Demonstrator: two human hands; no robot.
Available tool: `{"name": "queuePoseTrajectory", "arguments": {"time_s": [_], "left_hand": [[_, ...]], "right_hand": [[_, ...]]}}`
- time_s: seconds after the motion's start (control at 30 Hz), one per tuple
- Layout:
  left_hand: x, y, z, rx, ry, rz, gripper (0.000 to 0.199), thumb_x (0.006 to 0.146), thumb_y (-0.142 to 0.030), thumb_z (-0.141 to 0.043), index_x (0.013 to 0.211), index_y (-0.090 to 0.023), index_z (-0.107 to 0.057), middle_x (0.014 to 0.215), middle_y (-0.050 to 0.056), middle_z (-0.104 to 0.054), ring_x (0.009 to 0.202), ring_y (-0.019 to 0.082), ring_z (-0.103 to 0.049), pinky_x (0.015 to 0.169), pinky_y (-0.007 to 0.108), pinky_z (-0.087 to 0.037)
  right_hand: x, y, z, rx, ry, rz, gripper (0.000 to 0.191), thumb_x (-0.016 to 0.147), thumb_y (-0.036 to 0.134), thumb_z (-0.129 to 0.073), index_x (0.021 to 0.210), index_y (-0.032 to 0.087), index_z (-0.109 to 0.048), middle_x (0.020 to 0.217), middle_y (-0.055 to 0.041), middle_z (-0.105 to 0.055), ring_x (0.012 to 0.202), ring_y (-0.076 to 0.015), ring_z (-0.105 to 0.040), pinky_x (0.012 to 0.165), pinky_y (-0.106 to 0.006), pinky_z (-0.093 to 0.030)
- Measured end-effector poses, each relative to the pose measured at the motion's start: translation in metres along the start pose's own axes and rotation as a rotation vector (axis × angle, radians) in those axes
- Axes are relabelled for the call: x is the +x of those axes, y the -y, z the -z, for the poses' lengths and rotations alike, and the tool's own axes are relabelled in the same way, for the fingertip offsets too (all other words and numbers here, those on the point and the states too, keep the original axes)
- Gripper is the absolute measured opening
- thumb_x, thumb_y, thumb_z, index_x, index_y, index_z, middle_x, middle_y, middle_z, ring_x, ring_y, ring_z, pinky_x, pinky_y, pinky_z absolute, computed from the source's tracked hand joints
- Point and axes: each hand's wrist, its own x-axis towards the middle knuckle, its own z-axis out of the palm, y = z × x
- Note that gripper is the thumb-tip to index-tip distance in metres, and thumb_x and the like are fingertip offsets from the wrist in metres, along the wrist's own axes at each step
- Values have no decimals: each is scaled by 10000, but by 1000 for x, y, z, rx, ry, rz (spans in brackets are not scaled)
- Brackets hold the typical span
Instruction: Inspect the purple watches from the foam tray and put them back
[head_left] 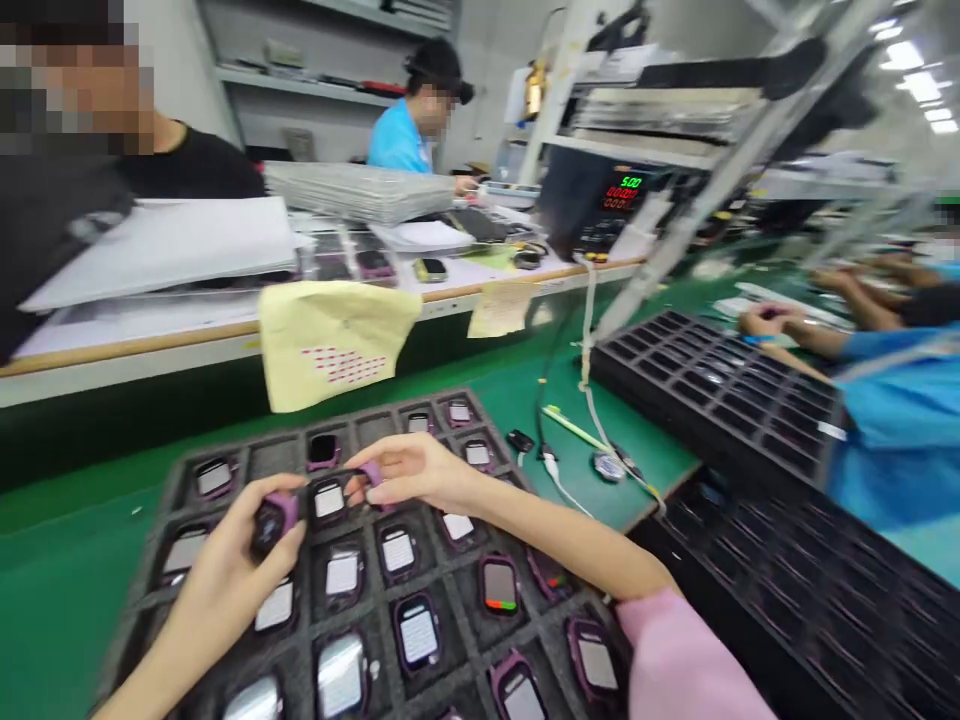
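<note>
A black foam tray (pixel 360 425) with square compartments lies before me, holding several purple-framed smartwatches, many with lit white screens. My left hand (pixel 251 545), over the tray's left part, is closed around a purple-and-dark smartwatch (pixel 271 522). Between the thumb and fingers of my right hand (pixel 420 470) is another purple smartwatch (pixel 369 474), seen from the edge and partly covered by the fingers. A watch with a lit white screen (pixel 328 500) sits between the two hands. Below my hands, one smartwatch (pixel 499 585) shows red and green on its screen.
A green table (pixel 45 570) carries the tray, a light green pen (pixel 574 425), a round watch (pixel 607 466) and cables. Beyond is a shelf with papers and a device with lit digits (pixel 621 192). More black trays (pixel 720 370) stand right, near a person in blue. Two people are beyond the shelf.
</note>
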Motion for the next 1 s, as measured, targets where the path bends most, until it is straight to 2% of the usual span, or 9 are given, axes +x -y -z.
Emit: {"name": "queuePoseTrajectory", "arguments": {"time_s": [0.13,0.27,0.37,0.47,0.53,0.6,0.73,0.83,1.0], "left_hand": [[2,-12,2,0,5,-86,274,801,-205,-541,1075,-214,-529,881,8,-576,817,186,-575,704,250,-442],[-1,-16,4,-62,-4,-74,326,811,-178,-522,1132,-225,-481,794,-25,-517,658,138,-509,602,225,-407],[0,-17,4,-94,-9,-90,301,792,-143,-523,1085,-212,-506,879,-2,-540,698,138,-511,619,227,-411],[3,-19,3,-203,62,-8,376,815,-185,-535,1182,-227,-467,994,23,-532,657,123,-517,586,240,-444],[6,-19,1,-334,151,75,473,809,-226,-580,1252,-233,-414,976,21,-523,604,109,-511,569,255,-473],[8,-20,1,-486,209,149,513,785,-232,-620,1253,-201,-412,938,29,-537,673,140,-557,633,293,-512],[9,-20,2,-787,242,327,380,828,-225,-567,1186,-152,-463,1017,98,-588,948,238,-593,800,405,-529],[8,-18,4,-888,279,424,319,844,-184,-532,1155,-132,-478,1060,132,-607,968,251,-608,842,444,-516],[8,-16,2,-827,263,335,309,829,-137,-508,1137,-142,-488,1052,120,-614,936,244,-623,794,419,-539]], "right_hand": [[0,9,-2,-71,-46,-18,413,676,233,-814,1053,145,-671,965,-91,-701,907,-211,-664,849,-333,-482],[-2,19,-6,-69,-33,0,369,718,225,-781,1062,162,-663,975,-96,-707,906,-226,-668,858,-359,-488],[-2,22,-7,-77,-19,1,355,727,214,-779,1059,164,-661,991,-102,-706,910,-235,-673,862,-361,-489],[0,18,-6,-62,-31,-28,356,773,214,-750,1107,164,-636,1023,-108,-700,955,-236,-665,873,-349,-485],[2,14,-5,-15,-26,-75,391,820,219,-711,1187,166,-587,1064,-120,-687,1010,-243,-647,917,-378,-469],[3,11,-5,52,-24,-135,430,862,220,-665,1263,161,-523,1100,-134,-674,1063,-250,-623,979,-432,-431],[3,9,-6,153,-63,-221,423,868,198,-635,1265,129,-505,1140,-158,-655,1128,-262,-586,1042,-462,-373],[3,8,-8,157,-100,-213,395,832,182,-649,1210,132,-546,1158,-157,-649,1102,-277,-603,1015,-457,-406],[3,5,-10,110,-143,-129,381,810,169,-652,1182,152,-567,1105,-142,-678,1080,-286,-616,948,-457,-469]]}}
